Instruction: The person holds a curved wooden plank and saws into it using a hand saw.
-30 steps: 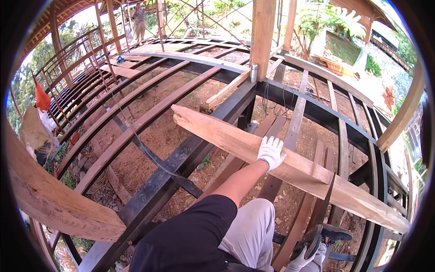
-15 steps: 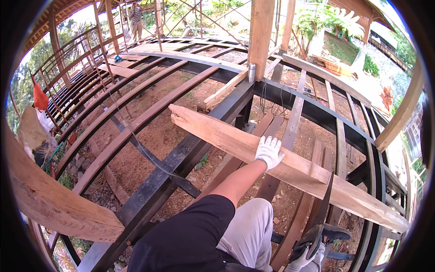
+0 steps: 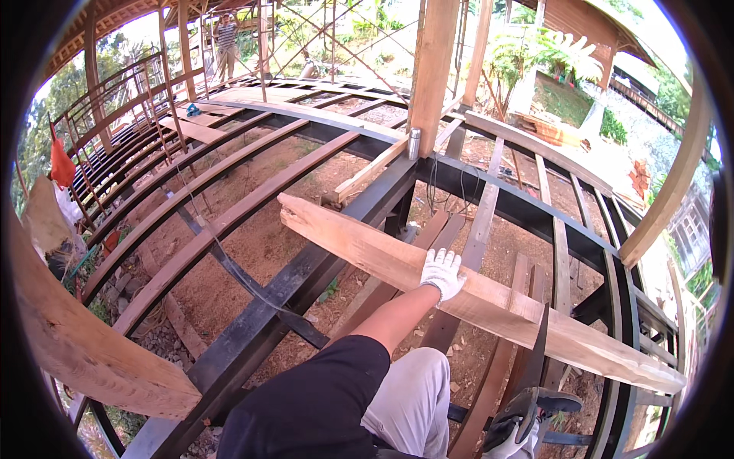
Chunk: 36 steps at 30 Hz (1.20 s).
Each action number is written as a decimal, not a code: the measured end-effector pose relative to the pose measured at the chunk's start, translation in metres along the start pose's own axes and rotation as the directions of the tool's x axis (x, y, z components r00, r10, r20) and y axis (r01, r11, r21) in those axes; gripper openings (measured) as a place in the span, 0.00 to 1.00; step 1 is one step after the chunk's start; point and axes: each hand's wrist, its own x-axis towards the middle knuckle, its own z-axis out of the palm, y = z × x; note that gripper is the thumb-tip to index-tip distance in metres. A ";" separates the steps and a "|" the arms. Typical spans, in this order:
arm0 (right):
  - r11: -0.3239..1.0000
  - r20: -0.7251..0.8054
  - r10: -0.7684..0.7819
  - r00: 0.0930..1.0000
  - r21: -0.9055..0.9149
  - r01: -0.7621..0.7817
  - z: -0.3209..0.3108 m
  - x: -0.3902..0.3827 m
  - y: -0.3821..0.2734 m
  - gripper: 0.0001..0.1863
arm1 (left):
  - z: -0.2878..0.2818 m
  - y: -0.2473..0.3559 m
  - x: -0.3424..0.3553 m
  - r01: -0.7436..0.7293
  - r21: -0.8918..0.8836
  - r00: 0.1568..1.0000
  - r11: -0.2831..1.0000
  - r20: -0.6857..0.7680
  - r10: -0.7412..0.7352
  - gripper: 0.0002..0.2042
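Note:
My left hand, in a white glove, grips the top edge of a long, rough wooden plank lying diagonally across the frame. My right hand, also gloved, is low at the right, closed on the dark handle of a handsaw. Its long blade stands up against the plank's near side, right of my left hand. My knee is below the plank, and a dark shoe is beside the saw handle.
An open steel-and-timber joist frame spans dirt. A thick timber is close at left. A central post has a metal flask at its foot. Scaffolding and another person are at the back.
The whole view has shifted slightly, the background sitting lower and farther left in the picture. My hands, the plank and the saw show little change relative to each other.

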 end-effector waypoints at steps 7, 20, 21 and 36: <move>0.970 0.021 -0.178 0.984 -0.163 0.179 -0.004 -0.011 0.007 0.24 | -0.005 0.009 -0.025 -0.056 0.007 0.998 0.998 0.001 0.056 0.36; 0.955 0.032 -0.286 0.958 0.092 0.282 -0.057 0.059 0.090 0.21 | -0.014 0.028 -0.003 -0.170 0.015 0.985 0.985 0.034 0.170 0.42; 0.968 -0.056 -0.247 0.967 0.027 0.249 -0.056 0.061 0.100 0.20 | -0.020 0.025 0.004 -0.167 0.004 0.984 0.986 0.069 0.167 0.41; 0.916 -0.129 -0.389 0.912 0.054 0.398 -0.064 0.011 0.071 0.26 | 0.016 0.166 -0.057 -0.803 -0.422 0.349 0.420 0.237 0.907 0.24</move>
